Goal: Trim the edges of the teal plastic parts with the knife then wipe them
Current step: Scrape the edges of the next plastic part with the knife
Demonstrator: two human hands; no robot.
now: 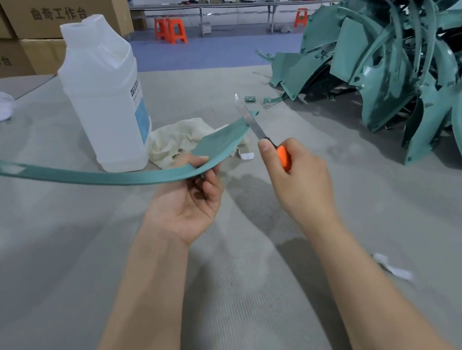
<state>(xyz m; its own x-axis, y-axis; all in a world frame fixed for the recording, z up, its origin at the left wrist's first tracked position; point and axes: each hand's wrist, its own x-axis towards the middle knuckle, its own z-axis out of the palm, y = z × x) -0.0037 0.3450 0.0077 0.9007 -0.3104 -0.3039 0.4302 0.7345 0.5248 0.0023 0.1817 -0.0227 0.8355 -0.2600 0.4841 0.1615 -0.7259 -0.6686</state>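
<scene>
While our left hand (194, 199) pinched it, thumb on top and fingers curled beneath, teal part (218, 144): long curved strip, held above the table (58, 280), spanning left to centre of frame.
Right hand (301, 181): we clenched it round the knife's orange handle, thumb towards the blade.
Knife (256, 131): blade pointed up-frame, lying across the strip's wide right tip.
Bottle (105, 98): translucent white, upright, behind the strip, centre-left.
Cloth (175, 141): cream, crumpled, touching the bottle's base.
Teal pile (402, 54): parts heaped at right; we could not count them.
Boxes (44, 16): brown cardboard, stacked upper left.
</scene>
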